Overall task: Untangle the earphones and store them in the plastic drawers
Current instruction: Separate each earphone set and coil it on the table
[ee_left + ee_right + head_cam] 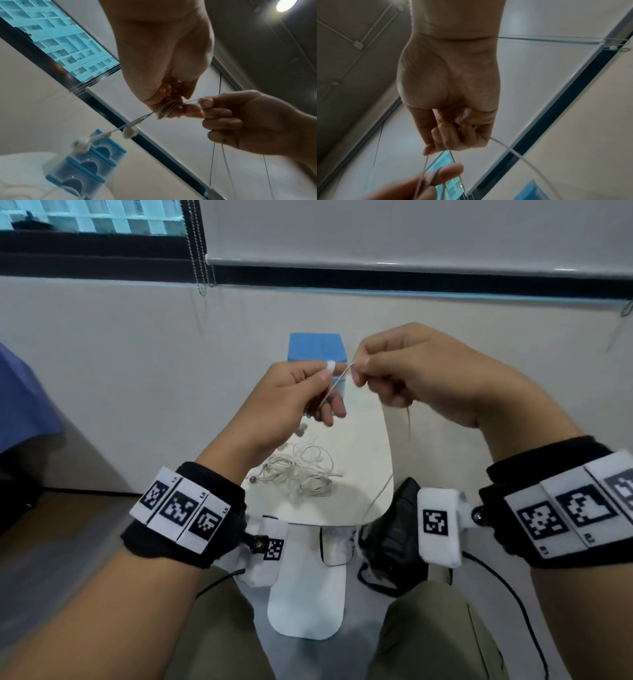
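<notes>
both hands (291,395) (421,371) pinch 1 earphone cable (169,108), coiled round left fingers (190,112).

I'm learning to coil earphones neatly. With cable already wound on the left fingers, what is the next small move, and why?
Probably another turn: the right hand pinches the cable close to the coil on the left hand, and loose cable hangs below toward the table.

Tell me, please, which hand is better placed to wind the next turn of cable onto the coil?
Probably the right hand. It pinches the free cable right beside the coil, which is wrapped around the left hand's fingers. The left hand is occupied holding the coil, with the earbuds hanging from it.
</notes>
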{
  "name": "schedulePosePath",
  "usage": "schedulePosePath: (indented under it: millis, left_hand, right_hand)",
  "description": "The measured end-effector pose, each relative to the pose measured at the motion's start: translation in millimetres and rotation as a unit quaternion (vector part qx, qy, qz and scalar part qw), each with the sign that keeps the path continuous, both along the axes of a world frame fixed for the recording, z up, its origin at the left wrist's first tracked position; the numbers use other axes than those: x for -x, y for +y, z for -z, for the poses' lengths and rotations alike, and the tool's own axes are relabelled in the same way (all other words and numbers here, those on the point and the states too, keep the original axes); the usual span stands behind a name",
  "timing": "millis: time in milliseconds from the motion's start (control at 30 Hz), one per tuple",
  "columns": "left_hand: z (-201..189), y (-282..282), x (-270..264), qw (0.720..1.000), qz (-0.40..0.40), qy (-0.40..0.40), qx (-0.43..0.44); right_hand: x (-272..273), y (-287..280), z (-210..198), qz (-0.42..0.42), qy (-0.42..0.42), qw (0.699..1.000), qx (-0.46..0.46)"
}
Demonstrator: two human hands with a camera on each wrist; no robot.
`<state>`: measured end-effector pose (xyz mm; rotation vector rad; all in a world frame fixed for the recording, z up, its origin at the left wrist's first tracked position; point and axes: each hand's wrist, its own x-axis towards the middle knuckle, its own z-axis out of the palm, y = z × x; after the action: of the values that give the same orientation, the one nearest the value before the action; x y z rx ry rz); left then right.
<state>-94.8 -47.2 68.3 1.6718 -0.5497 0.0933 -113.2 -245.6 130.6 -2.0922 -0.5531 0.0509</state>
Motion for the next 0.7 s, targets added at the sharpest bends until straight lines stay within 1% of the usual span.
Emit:
schedulePosePath:
  millis: [33,100,167,233,300,400,433,467,533,600,700]
  left_hand:
    - [1.0,-0.2,2.1,1.000,0.020,0.002,-0.008]
    - [-0.7,1.2,6.1,0.999,0.048,0.012,0.011]
    - [-4.1,4.2,9.8,0.996,0.076,0.024,0.040]
    - [-7.5,7.4,12.8,0.993,0.085,0.026,0.074]
    - [-10.8,8.0,15.6,0.990,0.056,0.025,0.126]
    - [-10.1,7.9,13.9,0.983,0.020,0.031,0.181]
    - [-8.2,8.5,12.1,0.984,0.010,0.027,0.175]
    - [-6.7,9.0,10.4,0.989,-0.004,0.018,0.150]
    - [-4.4,9.7,9.8,0.998,-0.033,-0.011,0.060]
    - [-4.5,10.4,13.0,1.000,-0.018,-0.024,-0.001]
    - [-7.0,12.1,18.2,1.000,0.022,-0.012,-0.019]
  right_hand:
    - [-2.9,-1.7,0.4,0.016,-0.011,1.000,-0.017]
    - [-10.6,-2.2,9.2,0.040,-0.013,0.998,-0.050]
    - [-15.7,-0.2,24.4,0.059,0.003,0.995,-0.075]
    - [-15.9,4.6,39.9,0.061,0.027,0.995,-0.074]
    - [-10.3,11.3,50.9,0.033,0.060,0.996,-0.051]
    - [3.9,23.2,49.8,-0.051,0.089,0.994,0.035]
    - [8.5,26.6,44.2,-0.075,0.086,0.992,0.056]
    - [12.3,28.4,36.2,-0.087,0.076,0.991,0.062]
    - [15.4,27.2,17.2,-0.077,0.044,0.995,0.046]
    - [13.1,19.8,0.0,-0.039,0.003,0.999,0.014]
    - [0.4,4.0,-7.9,0.035,-0.042,0.998,-0.030]
